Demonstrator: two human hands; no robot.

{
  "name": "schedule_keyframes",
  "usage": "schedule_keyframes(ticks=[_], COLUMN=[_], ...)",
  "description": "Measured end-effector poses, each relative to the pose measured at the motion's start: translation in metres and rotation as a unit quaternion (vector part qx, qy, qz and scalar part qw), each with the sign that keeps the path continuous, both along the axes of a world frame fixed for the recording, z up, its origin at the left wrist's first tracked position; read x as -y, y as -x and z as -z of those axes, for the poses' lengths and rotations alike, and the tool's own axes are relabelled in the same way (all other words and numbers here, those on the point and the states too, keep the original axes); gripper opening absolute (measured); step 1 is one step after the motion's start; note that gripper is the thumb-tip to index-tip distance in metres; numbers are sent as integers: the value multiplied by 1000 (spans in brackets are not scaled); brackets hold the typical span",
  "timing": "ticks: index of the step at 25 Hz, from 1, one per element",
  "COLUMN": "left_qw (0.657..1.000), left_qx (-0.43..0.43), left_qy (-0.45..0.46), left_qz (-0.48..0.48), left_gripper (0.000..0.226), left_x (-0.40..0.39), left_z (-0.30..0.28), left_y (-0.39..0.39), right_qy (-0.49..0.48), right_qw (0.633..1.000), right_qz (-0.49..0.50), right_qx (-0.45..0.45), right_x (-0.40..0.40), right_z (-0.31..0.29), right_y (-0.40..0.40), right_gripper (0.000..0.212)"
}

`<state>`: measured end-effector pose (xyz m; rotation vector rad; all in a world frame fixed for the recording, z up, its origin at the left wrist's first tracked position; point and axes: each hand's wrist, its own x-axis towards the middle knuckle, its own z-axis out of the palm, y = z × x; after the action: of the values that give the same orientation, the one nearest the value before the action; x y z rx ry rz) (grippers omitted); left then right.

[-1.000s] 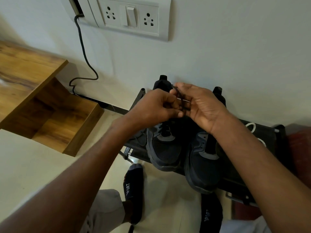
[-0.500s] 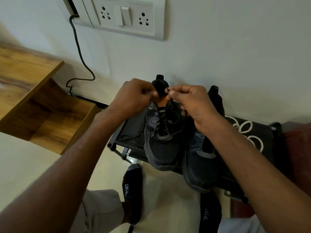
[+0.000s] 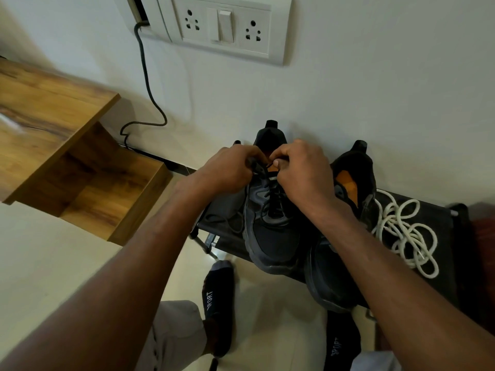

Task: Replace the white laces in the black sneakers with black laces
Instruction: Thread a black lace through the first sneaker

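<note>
Two hands are pinching the black lace [image 3: 263, 167] above the left sneaker [image 3: 270, 231]: left hand [image 3: 233, 167], right hand [image 3: 302, 170]. White laces [image 3: 401, 231] are lying at the rack's [image 3: 444, 253] right edge, beside the right sneaker [image 3: 334, 279].

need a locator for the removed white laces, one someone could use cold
Start at the low black shoe rack against the white wall, under the wall socket panel. Two black sneakers sit on it; look just past the right black sneaker, at the rack's right end. There the loose white laces lie in a tangled, looping heap, the only pale thing on the dark rack and not threaded through any shoe.
</note>
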<state>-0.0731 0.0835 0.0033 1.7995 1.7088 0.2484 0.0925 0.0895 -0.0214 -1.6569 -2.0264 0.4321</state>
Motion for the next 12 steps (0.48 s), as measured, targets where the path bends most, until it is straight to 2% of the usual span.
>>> schedule_keyframes(ticks=[3,8,12], left_qw=[999,996,995], left_qx=[27,63,75], left_qy=[10,21,25], left_qz=[-19,-52,-57], left_gripper=[49,47,46], left_x=[-2,-2,-1], left_z=[3,4,3], left_y=[3,5,3], right_qy=[23,73,85], right_qw=[999,992,992], right_qz=[33,68,57], right_qx=[-5,-78,-71], right_x=[-2,-12,-10], right_z=[7,20,21], right_y=[5,10,12], right_gripper=[11,25,21])
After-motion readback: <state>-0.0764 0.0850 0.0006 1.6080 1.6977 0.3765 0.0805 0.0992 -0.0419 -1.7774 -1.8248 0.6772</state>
